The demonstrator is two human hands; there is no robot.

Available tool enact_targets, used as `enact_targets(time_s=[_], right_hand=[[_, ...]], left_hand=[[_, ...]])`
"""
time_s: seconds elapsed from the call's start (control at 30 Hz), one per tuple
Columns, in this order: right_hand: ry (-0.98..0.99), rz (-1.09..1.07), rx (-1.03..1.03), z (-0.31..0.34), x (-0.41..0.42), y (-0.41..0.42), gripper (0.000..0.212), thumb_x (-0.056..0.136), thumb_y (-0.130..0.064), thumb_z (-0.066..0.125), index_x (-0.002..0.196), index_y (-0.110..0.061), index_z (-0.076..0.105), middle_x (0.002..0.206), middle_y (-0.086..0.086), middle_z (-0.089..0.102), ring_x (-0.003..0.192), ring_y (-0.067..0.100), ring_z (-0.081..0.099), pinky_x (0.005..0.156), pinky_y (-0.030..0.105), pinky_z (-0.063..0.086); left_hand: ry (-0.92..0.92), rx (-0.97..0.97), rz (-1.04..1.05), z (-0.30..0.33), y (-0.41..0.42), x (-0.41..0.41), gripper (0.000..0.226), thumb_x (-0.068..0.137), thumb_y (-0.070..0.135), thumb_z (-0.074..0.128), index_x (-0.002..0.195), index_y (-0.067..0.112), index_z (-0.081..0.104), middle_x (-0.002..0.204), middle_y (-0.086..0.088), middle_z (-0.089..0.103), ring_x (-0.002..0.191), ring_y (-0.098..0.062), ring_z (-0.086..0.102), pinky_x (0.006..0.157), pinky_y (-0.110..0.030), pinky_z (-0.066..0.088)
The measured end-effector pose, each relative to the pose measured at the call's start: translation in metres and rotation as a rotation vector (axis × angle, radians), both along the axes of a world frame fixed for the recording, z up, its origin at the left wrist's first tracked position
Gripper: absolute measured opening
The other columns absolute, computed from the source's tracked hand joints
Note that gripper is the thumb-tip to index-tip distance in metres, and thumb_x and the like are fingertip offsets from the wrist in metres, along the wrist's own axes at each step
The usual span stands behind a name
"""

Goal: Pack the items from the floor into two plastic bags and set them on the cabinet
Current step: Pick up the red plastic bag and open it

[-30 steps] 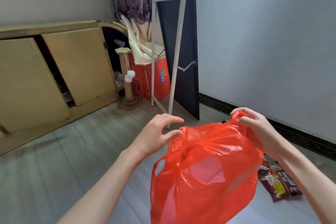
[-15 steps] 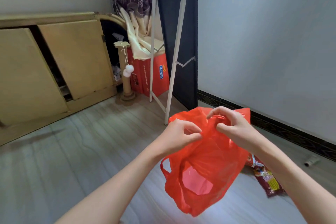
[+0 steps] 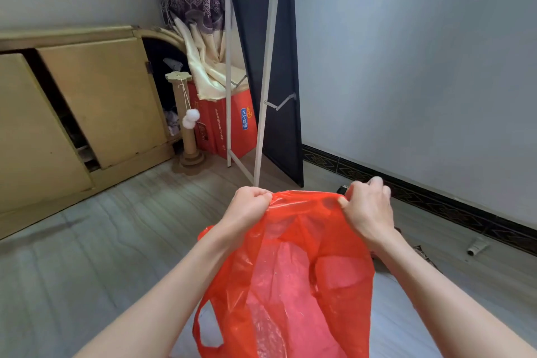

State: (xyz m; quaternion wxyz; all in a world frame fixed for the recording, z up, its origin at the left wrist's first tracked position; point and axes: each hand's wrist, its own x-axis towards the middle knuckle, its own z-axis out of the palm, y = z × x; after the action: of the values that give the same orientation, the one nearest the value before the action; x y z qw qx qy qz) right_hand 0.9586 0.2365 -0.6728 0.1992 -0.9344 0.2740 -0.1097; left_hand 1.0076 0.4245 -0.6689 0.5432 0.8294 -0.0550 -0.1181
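A red plastic bag [image 3: 293, 279] hangs in front of me, its mouth stretched wide between both hands. My left hand [image 3: 250, 209] grips the bag's left top edge in a fist. My right hand [image 3: 367, 208] pinches the right top edge. A handle loop hangs at the bag's lower left. A snack packet [image 3: 425, 254] lies on the floor behind my right forearm, mostly hidden. A small white tube [image 3: 476, 247] lies on the floor near the right wall. The wooden cabinet [image 3: 87, 96] stands along the left wall.
A white folding frame [image 3: 263, 90] leans on a dark panel in the corner. A red carton [image 3: 223, 125] and a cardboard scratching post [image 3: 186, 122] with white pompoms stand beside the cabinet. Grey plank floor [image 3: 101, 241] spreads to the left.
My hands moved apart and pulled the bag's mouth wide open. The bag now hangs closer to me and covers most of the snack packets.
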Motion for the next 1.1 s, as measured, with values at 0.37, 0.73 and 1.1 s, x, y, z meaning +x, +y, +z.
enact_targets(time_s=[0.37, 0.73, 1.1], right_hand=[[-0.267, 0.113, -0.096, 0.004, -0.016, 0.032, 0.063, 0.072, -0.063, 0.060, 0.101, -0.010, 0.045, 0.104, 0.008, 0.049, 0.101, 0.028, 0.048, 0.075, 0.039, 0.045], [-0.021, 0.239, -0.099, -0.015, -0.025, 0.049, 0.072, 0.068, -0.067, 0.059, 0.114, -0.016, 0.037, 0.113, 0.003, 0.039, 0.109, 0.024, 0.042, 0.087, 0.043, 0.046], [-0.324, 0.324, 0.278, -0.002, -0.021, -0.015, 0.011, 0.075, -0.009, 0.072, 0.074, -0.020, 0.072, 0.078, -0.002, 0.066, 0.078, 0.016, 0.064, 0.075, 0.019, 0.046]], left_hand=[[0.073, -0.338, 0.222, 0.000, 0.005, 0.005, 0.024, 0.091, 0.007, 0.046, 0.077, 0.010, 0.065, 0.070, -0.008, 0.062, 0.061, -0.017, 0.057, 0.058, -0.027, 0.050], [0.016, -0.434, 0.218, 0.005, 0.006, 0.003, 0.018, 0.092, 0.015, 0.051, 0.102, 0.006, 0.064, 0.087, -0.010, 0.068, 0.080, -0.021, 0.065, 0.078, -0.038, 0.054], [-0.159, -0.063, 0.155, -0.008, 0.040, 0.014, 0.013, 0.089, 0.011, 0.056, 0.083, 0.014, 0.068, 0.086, -0.006, 0.067, 0.081, -0.017, 0.059, 0.077, -0.028, 0.046]])
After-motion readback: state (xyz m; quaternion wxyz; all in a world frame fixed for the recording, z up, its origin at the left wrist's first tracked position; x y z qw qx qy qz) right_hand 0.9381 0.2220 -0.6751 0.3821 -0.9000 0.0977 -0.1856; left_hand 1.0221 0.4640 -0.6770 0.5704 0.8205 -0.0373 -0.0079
